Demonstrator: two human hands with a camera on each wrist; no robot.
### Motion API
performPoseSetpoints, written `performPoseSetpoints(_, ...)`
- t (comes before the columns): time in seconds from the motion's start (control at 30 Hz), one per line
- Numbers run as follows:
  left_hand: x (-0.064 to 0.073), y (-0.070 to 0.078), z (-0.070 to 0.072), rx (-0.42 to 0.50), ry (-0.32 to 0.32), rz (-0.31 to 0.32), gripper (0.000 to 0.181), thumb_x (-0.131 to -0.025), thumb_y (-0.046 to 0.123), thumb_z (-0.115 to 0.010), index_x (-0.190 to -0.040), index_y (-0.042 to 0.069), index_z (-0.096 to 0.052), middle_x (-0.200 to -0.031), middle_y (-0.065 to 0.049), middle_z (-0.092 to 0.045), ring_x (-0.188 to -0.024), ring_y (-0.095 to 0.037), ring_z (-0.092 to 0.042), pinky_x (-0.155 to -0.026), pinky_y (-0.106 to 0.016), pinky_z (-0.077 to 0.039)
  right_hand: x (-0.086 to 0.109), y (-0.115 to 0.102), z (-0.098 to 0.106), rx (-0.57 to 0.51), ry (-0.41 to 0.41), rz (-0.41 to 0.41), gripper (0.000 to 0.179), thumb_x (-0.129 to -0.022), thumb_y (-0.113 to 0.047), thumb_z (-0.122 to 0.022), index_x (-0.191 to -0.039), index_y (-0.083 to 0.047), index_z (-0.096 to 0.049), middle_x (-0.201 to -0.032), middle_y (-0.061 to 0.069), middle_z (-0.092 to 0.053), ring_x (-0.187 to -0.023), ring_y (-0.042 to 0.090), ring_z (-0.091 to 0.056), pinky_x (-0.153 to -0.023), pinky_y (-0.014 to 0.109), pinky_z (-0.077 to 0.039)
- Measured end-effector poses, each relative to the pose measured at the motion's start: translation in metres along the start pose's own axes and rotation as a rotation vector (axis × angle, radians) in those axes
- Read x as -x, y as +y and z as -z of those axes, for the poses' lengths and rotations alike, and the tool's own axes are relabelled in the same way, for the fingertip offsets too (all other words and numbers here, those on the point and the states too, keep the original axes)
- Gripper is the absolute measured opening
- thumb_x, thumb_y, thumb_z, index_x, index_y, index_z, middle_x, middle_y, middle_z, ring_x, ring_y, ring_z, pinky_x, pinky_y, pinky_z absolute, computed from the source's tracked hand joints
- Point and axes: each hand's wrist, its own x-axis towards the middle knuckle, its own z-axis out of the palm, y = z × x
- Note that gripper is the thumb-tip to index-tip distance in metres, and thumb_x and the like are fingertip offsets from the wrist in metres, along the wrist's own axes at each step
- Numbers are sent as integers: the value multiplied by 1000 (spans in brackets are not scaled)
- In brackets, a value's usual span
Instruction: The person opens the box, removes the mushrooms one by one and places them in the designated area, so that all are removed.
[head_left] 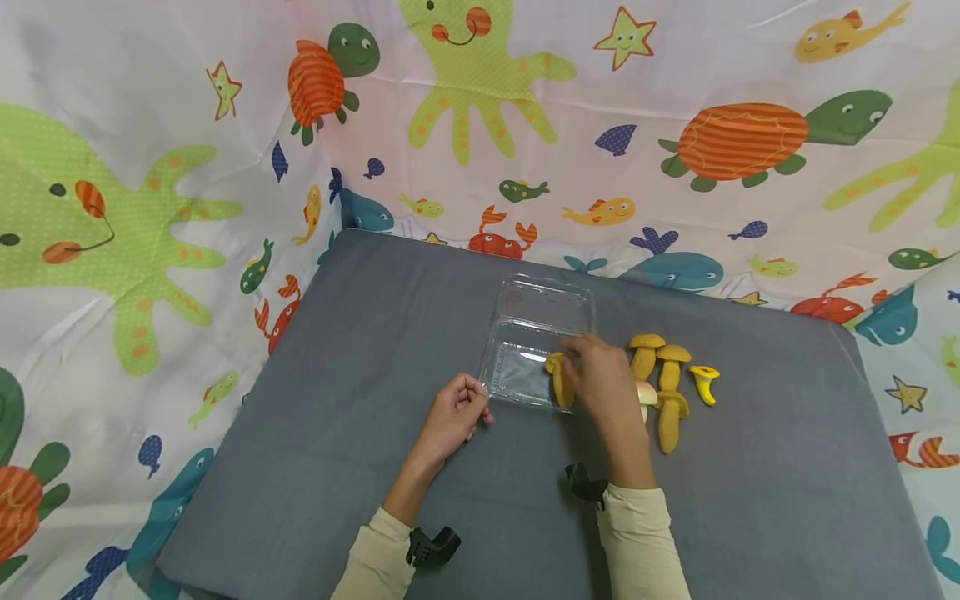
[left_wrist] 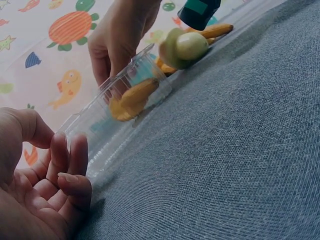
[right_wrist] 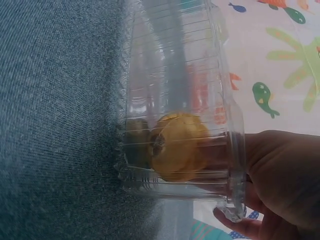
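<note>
A clear plastic clamshell box (head_left: 517, 362) sits on the grey table, its lid (head_left: 547, 304) folded back to the far side. My left hand (head_left: 453, 417) pinches the box's near left corner between thumb and index finger. Inside the box, at its right end, is a yellow-brown toy mushroom (head_left: 561, 383). My right hand (head_left: 606, 379) reaches over the right wall and holds this mushroom; its fingertips are partly hidden. Through the clear wall in the right wrist view, the mushroom (right_wrist: 177, 145) shows in front of the fingers.
Right of the box lie several more toy mushrooms: yellow-brown ones (head_left: 670, 429) and a pale one (head_left: 645, 392) partly behind my right hand. A bright yellow trumpet-shaped mushroom (head_left: 705, 385) lies farthest right. A sea-animal print curtain (head_left: 450, 192) borders the table's back and sides.
</note>
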Motion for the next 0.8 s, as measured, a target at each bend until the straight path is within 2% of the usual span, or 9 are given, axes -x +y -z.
performPoseSetpoints(0.2, 0, 0, 1, -1, -1, 4, 4, -103, 2, -59, -100, 2, -58, -80, -12, -63, -72, -21, -71, -47, -20, -41, -2, -1, -2, 16, -24, 6, 21, -97, -10, -76, -116, -2, -78, -110, 15, -79, -91, 35, -75, -81, 51, -60)
performPoseSetpoints(0.8, 1, 2, 0, -18, 6, 3, 5, -104, 5, -60, -102, 0, -59, -81, -14, -63, -73, -25, -72, -47, -20, -42, -2, 0, -7, -3, -25, 2, 19, -100, -10, -72, -116, -3, -79, -107, 15, -79, -79, 32, -72, -73, 49, -59)
